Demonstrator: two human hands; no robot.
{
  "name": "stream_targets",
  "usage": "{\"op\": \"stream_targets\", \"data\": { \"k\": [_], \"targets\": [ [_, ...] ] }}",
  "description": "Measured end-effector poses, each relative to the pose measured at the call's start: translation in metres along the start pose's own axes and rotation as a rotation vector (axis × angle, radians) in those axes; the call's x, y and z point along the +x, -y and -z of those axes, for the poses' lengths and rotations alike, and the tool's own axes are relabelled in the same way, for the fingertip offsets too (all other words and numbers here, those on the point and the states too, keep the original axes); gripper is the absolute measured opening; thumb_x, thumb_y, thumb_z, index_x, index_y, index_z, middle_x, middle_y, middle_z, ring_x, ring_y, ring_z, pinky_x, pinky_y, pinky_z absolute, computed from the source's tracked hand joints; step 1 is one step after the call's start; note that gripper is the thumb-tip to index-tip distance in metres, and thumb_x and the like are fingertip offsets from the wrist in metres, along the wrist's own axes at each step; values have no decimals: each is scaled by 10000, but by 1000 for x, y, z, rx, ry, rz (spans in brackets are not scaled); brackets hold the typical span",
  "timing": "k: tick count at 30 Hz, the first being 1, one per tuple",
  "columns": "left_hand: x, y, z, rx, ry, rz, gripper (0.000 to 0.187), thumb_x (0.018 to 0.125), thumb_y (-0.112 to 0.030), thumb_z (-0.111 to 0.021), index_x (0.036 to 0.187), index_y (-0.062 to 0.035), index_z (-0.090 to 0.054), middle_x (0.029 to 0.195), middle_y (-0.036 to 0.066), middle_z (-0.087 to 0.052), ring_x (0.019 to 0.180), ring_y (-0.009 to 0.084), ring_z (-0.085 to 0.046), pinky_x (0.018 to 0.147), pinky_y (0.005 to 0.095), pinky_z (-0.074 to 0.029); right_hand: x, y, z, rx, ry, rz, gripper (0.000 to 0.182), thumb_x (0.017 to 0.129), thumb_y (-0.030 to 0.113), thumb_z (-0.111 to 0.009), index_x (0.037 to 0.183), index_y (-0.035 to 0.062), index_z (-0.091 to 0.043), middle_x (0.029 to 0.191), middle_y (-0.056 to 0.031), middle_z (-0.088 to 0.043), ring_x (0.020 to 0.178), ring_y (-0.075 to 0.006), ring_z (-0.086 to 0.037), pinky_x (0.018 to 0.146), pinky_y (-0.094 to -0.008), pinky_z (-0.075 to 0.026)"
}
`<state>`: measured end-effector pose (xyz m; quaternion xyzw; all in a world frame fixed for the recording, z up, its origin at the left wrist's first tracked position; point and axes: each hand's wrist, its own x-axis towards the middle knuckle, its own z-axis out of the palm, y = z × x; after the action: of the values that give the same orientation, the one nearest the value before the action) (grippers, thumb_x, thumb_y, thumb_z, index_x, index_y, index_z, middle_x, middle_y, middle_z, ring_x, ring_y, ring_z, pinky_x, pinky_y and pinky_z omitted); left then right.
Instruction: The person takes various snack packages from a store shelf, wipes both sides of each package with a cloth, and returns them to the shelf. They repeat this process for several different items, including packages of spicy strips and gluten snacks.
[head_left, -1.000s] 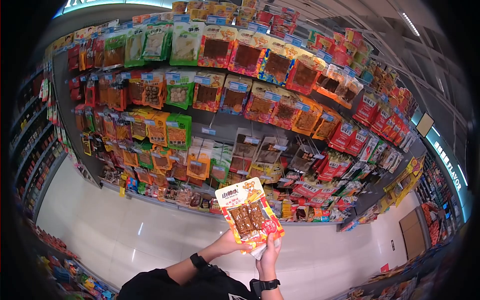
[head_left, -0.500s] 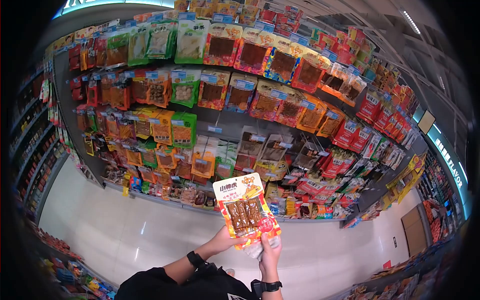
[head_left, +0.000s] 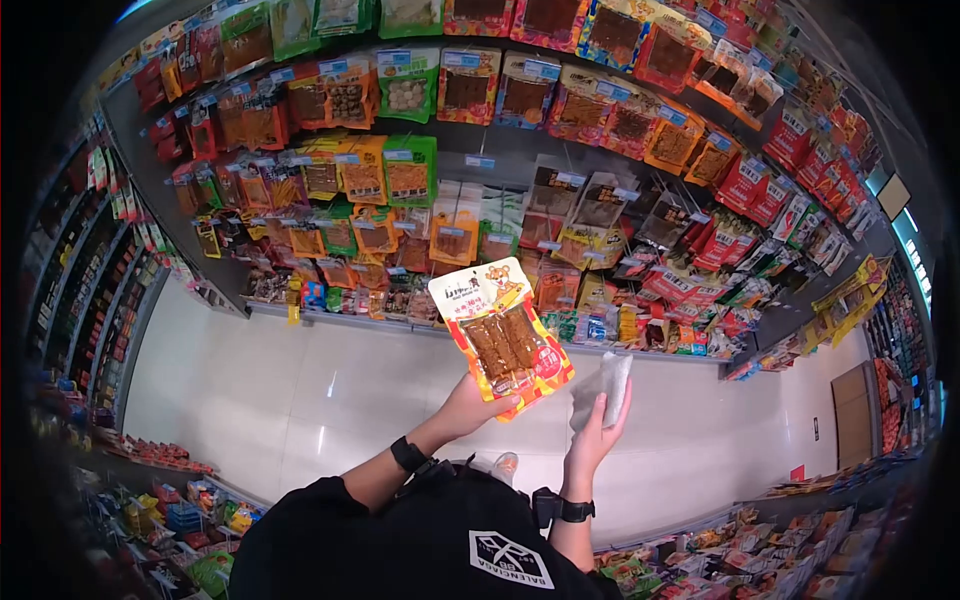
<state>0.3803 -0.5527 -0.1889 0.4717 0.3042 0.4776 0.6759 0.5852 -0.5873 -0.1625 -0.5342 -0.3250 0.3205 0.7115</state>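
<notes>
A snack packet (head_left: 503, 335) with brown strips behind its clear window is held up in front of me, tilted a little. My left hand (head_left: 468, 408) is closed on its lower edge, the thumb across the front. To the right of it, apart from the packet, my right hand (head_left: 596, 436) grips a thin whitish-grey item (head_left: 612, 385), seen nearly edge-on. What kind of thing it is I cannot tell. Both hands are over the floor, short of the shelving.
Ahead stands a display rack with hanging snack packets, among them green ones (head_left: 409, 170) and red ones (head_left: 742, 184). A pale tiled floor (head_left: 330, 400) lies between. More stocked shelves run along the left and behind me; a brown carton (head_left: 857, 412) stands at right.
My right hand has let go of the packet and moved right with the whitish item, which was behind the packet. My left hand keeps the packet. The view has tipped downward.
</notes>
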Motion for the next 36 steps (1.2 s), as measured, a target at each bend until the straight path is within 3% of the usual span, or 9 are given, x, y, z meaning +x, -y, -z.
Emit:
{"op": "stream_targets", "data": {
  "k": [4,6,10,14,15,20,28,33,36],
  "targets": [
    [-30,-6,7,87,-1,8,630,918,-39,-756,1467,-17,-446,1424,81,-580,1300,156,-562,1110,349,-467,-30,-9,-31,-733,473,517,625,902,-72,-569,1514,33,-494,1547,-204,-503,1473,-388,-423,1206,-458,-328],
    [-30,-11,18,35,-7,-3,638,916,-47,-760,1469,-19,-442,1431,84,-571,1309,157,-552,1109,356,-465,-41,-10,-56,-647,659,517,712,821,-102,-577,1511,59,-507,1570,-189,-481,1490,-438,-377,1217,-487,-313],
    [-34,-2,40,280,-74,-15,649,902,-60,-772,1467,-41,-454,1415,78,-585,1303,172,-563,1086,362,-470,-56,6,-67,-510,872,427,579,849,-100,-562,1404,51,-622,1514,-176,-551,1507,-396,-373,1215,-464,-329],
    [-33,-4,60,196,-52,-10,631,891,-95,-799,1441,-59,-491,1382,62,-619,1260,180,-601,1065,363,-489,-54,6,-64,-313,982,280,435,850,-95,-606,1260,18,-697,1332,-162,-689,1417,-385,-511,1180,-467,-388],
    [-31,-4,63,244,-51,-34,628,890,-96,-803,1435,-58,-494,1375,63,-623,1258,178,-602,1065,363,-491,-51,0,-62,-290,914,264,372,862,-90,-614,1208,5,-714,1251,-158,-731,1301,-331,-629,1109,-425,-465],
    [-19,-13,78,162,-205,-11,617,897,-85,-793,1421,-5,-478,1364,88,-624,1263,176,-598,1084,371,-489,-26,-20,-27,-237,604,-75,293,899,-65,-621,1173,-28,-717,1098,-113,-750,1025,-148,-684,905,-286,-532],
    [50,-47,156,295,-251,-20,611,906,-75,-779,1420,18,-462,1372,110,-621,1255,182,-606,1098,354,-476,6,-46,42,-351,98,-146,305,903,-18,-568,1190,-77,-649,1063,-116,-696,977,-186,-660,878,-322,-548],
    [93,-88,212,413,-170,64,559,926,-121,-755,1401,35,-505,1303,119,-667,1196,175,-628,1068,351,-488,69,-52,-1,-334,-286,34,298,904,6,-537,1176,-72,-633,1058,-108,-673,965,-185,-643,873,-316,-541],
    [119,-106,245,377,-76,99,566,932,-116,-754,1416,28,-497,1330,113,-657,1200,172,-627,1065,348,-492,134,-49,-73,-283,-112,80,296,908,20,-529,1170,-69,-636,1046,-94,-673,956,-170,-637,864,-294,-533]
  ]
}}
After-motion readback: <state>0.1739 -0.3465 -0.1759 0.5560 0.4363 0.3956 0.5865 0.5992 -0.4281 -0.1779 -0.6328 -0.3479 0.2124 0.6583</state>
